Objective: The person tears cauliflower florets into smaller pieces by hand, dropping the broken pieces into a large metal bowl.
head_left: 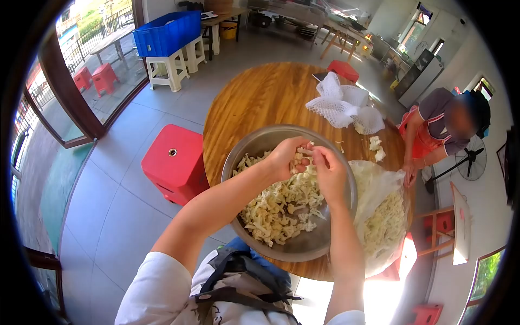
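Over a large steel bowl [292, 255], my two hands meet near its far side. My left hand [287, 157] is curled around a cauliflower piece [299, 161], which its fingers partly cover. Close beside it, my right hand [329, 173] pinches at the same piece with thumb and fingers. Loose pale cauliflower florets [279, 211] fill much of the bowl below. Right of the bowl lies a clear plastic bag [374, 189] with more cut cauliflower [384, 222] in it.
The bowl stands on a round wooden table [244, 97]. White foam netting [338, 100] and cauliflower chunks [376, 147] lie toward its far right. A co-worker [433, 119] leans at the right edge. A red stool [173, 157] stands left; farther off is a blue crate [167, 35] on white stools.
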`<state>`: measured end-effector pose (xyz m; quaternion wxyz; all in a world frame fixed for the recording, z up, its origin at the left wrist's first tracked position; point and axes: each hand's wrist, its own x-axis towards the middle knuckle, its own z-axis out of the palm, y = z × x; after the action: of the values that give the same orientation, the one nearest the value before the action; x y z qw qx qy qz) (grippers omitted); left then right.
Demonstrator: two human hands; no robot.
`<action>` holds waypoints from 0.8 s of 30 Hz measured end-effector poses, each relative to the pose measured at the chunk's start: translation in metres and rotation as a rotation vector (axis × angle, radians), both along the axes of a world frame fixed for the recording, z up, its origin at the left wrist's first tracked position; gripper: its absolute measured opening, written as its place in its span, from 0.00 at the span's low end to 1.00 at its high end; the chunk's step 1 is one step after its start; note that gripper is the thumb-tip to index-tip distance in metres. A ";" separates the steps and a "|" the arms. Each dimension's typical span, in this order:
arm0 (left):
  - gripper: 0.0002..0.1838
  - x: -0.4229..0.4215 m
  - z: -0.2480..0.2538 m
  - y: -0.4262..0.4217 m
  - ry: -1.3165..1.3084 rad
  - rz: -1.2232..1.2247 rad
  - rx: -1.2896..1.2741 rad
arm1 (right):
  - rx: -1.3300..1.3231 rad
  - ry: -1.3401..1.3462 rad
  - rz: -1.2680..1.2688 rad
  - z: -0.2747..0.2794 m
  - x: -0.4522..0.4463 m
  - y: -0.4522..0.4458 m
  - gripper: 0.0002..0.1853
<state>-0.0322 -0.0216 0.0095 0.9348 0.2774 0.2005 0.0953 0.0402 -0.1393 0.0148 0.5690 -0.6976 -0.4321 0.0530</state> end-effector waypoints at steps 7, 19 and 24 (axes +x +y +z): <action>0.13 0.001 -0.003 0.002 0.010 -0.002 -0.108 | 0.090 0.492 -0.186 -0.001 0.021 -0.012 0.20; 0.15 0.004 -0.017 0.012 0.032 0.257 -0.341 | -0.151 -0.210 0.065 -0.008 0.001 -0.008 0.19; 0.15 0.007 -0.018 0.006 -0.085 0.217 -0.317 | -0.010 -0.130 0.116 -0.020 -0.002 0.000 0.18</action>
<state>-0.0251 -0.0151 -0.0089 0.9587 0.0993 0.2018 0.1743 0.0381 -0.1392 -0.0050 0.5324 -0.6761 -0.5076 0.0428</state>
